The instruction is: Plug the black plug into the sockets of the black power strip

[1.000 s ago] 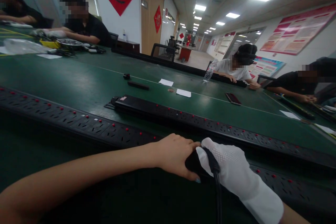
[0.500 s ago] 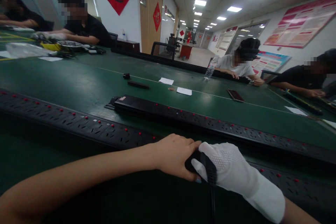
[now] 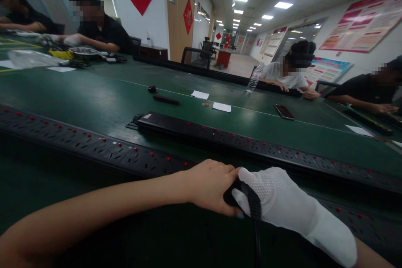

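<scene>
My bare left hand (image 3: 210,188) and my white-gloved right hand (image 3: 273,194) meet over the near power strip (image 3: 94,148), a long black bar with socket slots and red dots. Between them is a black plug (image 3: 231,194) with a thick ribbed cable (image 3: 255,205) hanging toward me. My gloved fingers are closed around it at the cable end. The left fingers wrap its other side, mostly out of sight. Whether the plug sits in a socket cannot be seen.
A second power strip (image 3: 226,134) lies just beyond on the green table (image 3: 109,88). Farther off are a small black bar (image 3: 166,99), white papers (image 3: 222,106), a water bottle (image 3: 253,79) and a phone (image 3: 284,112). Several people sit around the table's edges.
The view has shifted slightly. My gloved right wrist and forearm are a little farther right and lower. Both hands keep the same hold on the plug.
</scene>
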Motion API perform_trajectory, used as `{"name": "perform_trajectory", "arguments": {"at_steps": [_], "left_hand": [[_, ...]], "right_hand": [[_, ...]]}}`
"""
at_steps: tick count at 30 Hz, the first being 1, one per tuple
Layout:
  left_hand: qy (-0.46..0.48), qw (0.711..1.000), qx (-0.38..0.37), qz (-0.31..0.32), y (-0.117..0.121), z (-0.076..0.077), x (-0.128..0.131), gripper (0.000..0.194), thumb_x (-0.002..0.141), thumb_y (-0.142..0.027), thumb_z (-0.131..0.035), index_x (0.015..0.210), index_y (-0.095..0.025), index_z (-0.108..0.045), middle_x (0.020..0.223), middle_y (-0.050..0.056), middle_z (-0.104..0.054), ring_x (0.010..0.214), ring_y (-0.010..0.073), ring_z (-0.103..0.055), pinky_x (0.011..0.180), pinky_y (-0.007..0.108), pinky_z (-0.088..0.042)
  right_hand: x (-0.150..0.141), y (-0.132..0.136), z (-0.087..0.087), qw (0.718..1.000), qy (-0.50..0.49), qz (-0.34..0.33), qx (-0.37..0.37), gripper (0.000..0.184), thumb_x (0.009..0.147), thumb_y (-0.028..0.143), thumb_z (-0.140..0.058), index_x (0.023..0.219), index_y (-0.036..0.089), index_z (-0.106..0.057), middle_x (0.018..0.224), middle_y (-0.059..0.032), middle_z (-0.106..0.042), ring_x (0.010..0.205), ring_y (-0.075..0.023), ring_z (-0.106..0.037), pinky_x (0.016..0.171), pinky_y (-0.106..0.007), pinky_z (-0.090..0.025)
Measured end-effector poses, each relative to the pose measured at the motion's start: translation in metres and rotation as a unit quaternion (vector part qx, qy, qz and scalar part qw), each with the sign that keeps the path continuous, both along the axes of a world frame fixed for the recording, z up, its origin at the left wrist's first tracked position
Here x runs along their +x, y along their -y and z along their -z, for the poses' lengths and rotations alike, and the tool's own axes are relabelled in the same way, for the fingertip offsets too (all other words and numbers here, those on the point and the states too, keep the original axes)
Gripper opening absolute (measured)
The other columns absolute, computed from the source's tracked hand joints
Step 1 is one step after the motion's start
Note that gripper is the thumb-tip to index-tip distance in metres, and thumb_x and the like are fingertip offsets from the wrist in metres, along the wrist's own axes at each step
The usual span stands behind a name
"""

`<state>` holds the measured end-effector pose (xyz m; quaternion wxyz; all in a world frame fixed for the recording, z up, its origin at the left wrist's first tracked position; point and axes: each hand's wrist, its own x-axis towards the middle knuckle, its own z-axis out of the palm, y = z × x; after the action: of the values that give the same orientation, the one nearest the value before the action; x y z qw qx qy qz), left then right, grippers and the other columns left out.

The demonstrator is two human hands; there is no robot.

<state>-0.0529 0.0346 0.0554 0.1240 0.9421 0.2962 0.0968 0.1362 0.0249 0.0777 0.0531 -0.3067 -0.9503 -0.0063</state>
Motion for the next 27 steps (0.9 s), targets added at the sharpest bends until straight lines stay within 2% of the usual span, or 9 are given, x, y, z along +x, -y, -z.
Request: {"name": "perform_trajectory", "arguments": {"at_steps": [2, 6, 9, 12, 14, 17, 19, 22, 27], "left_hand": [[0.003, 1.000, -0.003, 0.002, 0.000, -0.001, 0.000, 0.058, 0.071, -0.060, -0.050, 0.108, -0.016, -0.046, 0.096, 0.007, -0.061, 0.080, 0.0217, -0.061, 0.070, 0.032, -0.047], [0.007, 1.000, -0.004, 0.001, 0.000, -0.002, 0.000, 0.059, 0.071, -0.060, -0.051, 0.109, -0.015, -0.047, 0.096, 0.008, -0.061, 0.081, 0.0227, -0.061, 0.070, 0.033, -0.048], [0.008, 1.000, -0.004, -0.003, 0.001, -0.003, 0.000, 0.062, 0.072, -0.059, -0.051, 0.115, -0.014, -0.045, 0.098, 0.009, -0.061, 0.085, 0.0236, -0.061, 0.072, 0.033, -0.048], [0.006, 1.000, -0.003, -0.003, 0.002, -0.002, 0.000, 0.063, 0.071, -0.059, -0.051, 0.116, -0.014, -0.044, 0.100, 0.009, -0.061, 0.086, 0.0237, -0.061, 0.073, 0.033, -0.048], [0.001, 1.000, -0.002, -0.002, 0.002, -0.002, 0.000, 0.062, 0.071, -0.060, -0.051, 0.113, -0.014, -0.046, 0.099, 0.009, -0.061, 0.085, 0.0234, -0.061, 0.072, 0.033, -0.048], [-0.001, 1.000, -0.001, -0.002, 0.001, -0.002, 0.000, 0.060, 0.071, -0.059, -0.051, 0.110, -0.015, -0.047, 0.099, 0.008, -0.061, 0.083, 0.0230, -0.061, 0.072, 0.033, -0.048], [0.001, 1.000, -0.002, -0.002, 0.001, -0.002, 0.000, 0.059, 0.071, -0.059, -0.051, 0.111, -0.015, -0.046, 0.099, 0.008, -0.061, 0.083, 0.0229, -0.061, 0.072, 0.033, -0.048], [0.002, 1.000, -0.004, -0.001, 0.000, -0.002, 0.000, 0.061, 0.071, -0.060, -0.051, 0.112, -0.015, -0.045, 0.098, 0.008, -0.061, 0.083, 0.0233, -0.061, 0.071, 0.033, -0.048], [-0.006, 1.000, -0.017, 0.004, -0.001, -0.003, -0.001, 0.062, 0.071, -0.060, -0.052, 0.114, -0.016, -0.043, 0.100, 0.008, -0.061, 0.084, 0.0234, -0.061, 0.072, 0.033, -0.048]], "right_hand": [[0.001, 0.002, 0.002, 1.000, 0.006, 0.010, 0.010, 0.020, 0.084, 0.034, -0.046, 0.092, 0.016, -0.052, 0.071, -0.0024, -0.062, 0.057, -0.0128, -0.057, 0.052, -0.023, -0.036], [0.000, 0.012, 0.004, 0.995, 0.033, 0.044, 0.078, 0.020, 0.084, 0.034, -0.047, 0.092, 0.016, -0.050, 0.066, -0.0016, -0.060, 0.053, -0.0148, -0.057, 0.046, -0.024, -0.029], [-0.004, 0.020, 0.003, 0.986, 0.052, 0.099, 0.120, 0.019, 0.085, 0.035, -0.045, 0.086, 0.017, -0.050, 0.060, -0.0012, -0.057, 0.045, -0.0138, -0.052, 0.042, -0.024, -0.021], [-0.006, 0.021, 0.004, 0.979, 0.048, 0.144, 0.133, 0.022, 0.087, 0.038, -0.042, 0.084, 0.018, -0.051, 0.061, -0.0022, -0.057, 0.044, -0.0132, -0.051, 0.042, -0.024, -0.021], [-0.005, 0.016, 0.006, 0.985, 0.031, 0.111, 0.126, 0.024, 0.087, 0.039, -0.042, 0.084, 0.018, -0.051, 0.065, -0.0023, -0.058, 0.048, -0.0136, -0.053, 0.044, -0.024, -0.024], [-0.001, 0.004, 0.010, 0.995, 0.000, 0.025, 0.099, 0.024, 0.085, 0.040, -0.044, 0.080, 0.018, -0.051, 0.064, -0.0008, -0.058, 0.050, -0.0122, -0.051, 0.047, -0.024, -0.027], [0.001, -0.002, 0.011, 0.997, -0.021, -0.003, 0.080, 0.022, 0.084, 0.037, -0.045, 0.078, 0.017, -0.051, 0.063, -0.0003, -0.057, 0.050, -0.0111, -0.050, 0.048, -0.023, -0.028], [0.002, -0.004, 0.012, 0.998, -0.051, -0.007, 0.043, 0.018, 0.083, 0.034, -0.045, 0.080, 0.017, -0.052, 0.067, -0.0006, -0.058, 0.052, -0.0101, -0.050, 0.050, -0.023, -0.031], [0.003, -0.003, 0.014, 0.998, -0.070, 0.005, 0.008, 0.021, 0.082, 0.038, -0.048, 0.084, 0.017, -0.051, 0.071, -0.0014, -0.058, 0.056, -0.0112, -0.051, 0.052, -0.024, -0.035]]}}
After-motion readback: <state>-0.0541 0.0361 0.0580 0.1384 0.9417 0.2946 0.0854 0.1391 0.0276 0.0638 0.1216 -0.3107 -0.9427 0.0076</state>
